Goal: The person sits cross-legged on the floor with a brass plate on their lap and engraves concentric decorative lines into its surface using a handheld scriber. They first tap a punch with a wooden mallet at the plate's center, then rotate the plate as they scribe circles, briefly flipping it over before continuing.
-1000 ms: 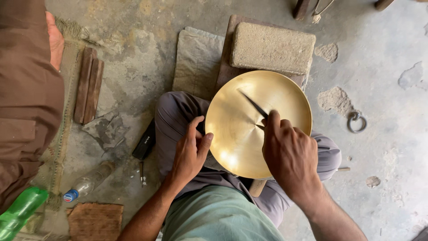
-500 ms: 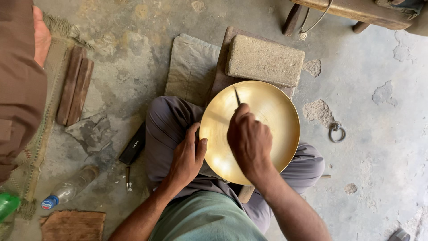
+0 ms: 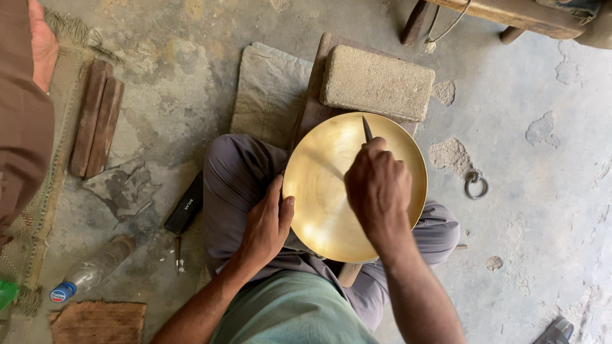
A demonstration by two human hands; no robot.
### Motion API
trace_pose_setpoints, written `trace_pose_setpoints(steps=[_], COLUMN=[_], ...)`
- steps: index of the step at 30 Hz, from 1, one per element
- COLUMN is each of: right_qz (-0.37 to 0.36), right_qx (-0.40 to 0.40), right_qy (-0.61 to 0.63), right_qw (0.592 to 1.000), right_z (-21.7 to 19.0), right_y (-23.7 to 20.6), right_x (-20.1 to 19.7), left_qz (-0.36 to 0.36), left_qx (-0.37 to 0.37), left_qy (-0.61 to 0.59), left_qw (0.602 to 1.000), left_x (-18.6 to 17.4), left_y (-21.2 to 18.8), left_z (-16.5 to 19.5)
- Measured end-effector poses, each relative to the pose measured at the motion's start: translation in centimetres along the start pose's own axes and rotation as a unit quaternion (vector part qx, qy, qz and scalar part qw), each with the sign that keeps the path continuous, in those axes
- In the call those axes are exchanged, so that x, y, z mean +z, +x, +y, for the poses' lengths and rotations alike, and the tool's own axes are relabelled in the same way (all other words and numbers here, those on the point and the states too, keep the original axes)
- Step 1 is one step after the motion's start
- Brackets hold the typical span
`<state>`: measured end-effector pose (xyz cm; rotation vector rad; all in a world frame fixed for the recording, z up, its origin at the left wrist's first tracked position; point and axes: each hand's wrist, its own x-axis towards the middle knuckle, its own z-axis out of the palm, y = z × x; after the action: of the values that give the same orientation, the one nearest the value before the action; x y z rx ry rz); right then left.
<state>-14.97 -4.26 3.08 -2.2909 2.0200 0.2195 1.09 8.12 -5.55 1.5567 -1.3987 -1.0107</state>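
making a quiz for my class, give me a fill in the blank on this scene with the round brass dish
1. The right hand holds a thin dark metal tool over the round golden brass ____.
2. The left hand grips the dish at its ____ rim.
3. Beyond the dish lies a rectangular grey stone ____.
4. A clear plastic ____ with a blue cap lies on the concrete floor.

Missing words: dish; left; block; bottle

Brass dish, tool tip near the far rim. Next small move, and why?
Probably draw the tool back toward the dish's centre. The right hand holds its dark tip against the inner face of the brass dish close to the far rim, by the stone block, so little surface remains ahead. The left hand grips the near-left rim and should hold steady.
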Motion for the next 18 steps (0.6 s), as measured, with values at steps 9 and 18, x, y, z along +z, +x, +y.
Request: trace_pose_setpoints(steps=[9,18], right_qz=[0.092,-0.041], right_qx=[-0.154,0.006], right_qy=[-0.064,-0.026], right_qw=[0.982,0.999], right_z=[-3.4,4.5], right_y=[-5.4,-1.4], right_x=[2.1,-3.0], left_qz=[-0.007,-0.032], left_qx=[-0.005,-0.022], left_qy=[0.034,-0.005], left_qw=[0.999,0.999], left_x=[-0.1,-0.4], left_y=[0.5,-0.1], left_z=[0.5,-0.4])
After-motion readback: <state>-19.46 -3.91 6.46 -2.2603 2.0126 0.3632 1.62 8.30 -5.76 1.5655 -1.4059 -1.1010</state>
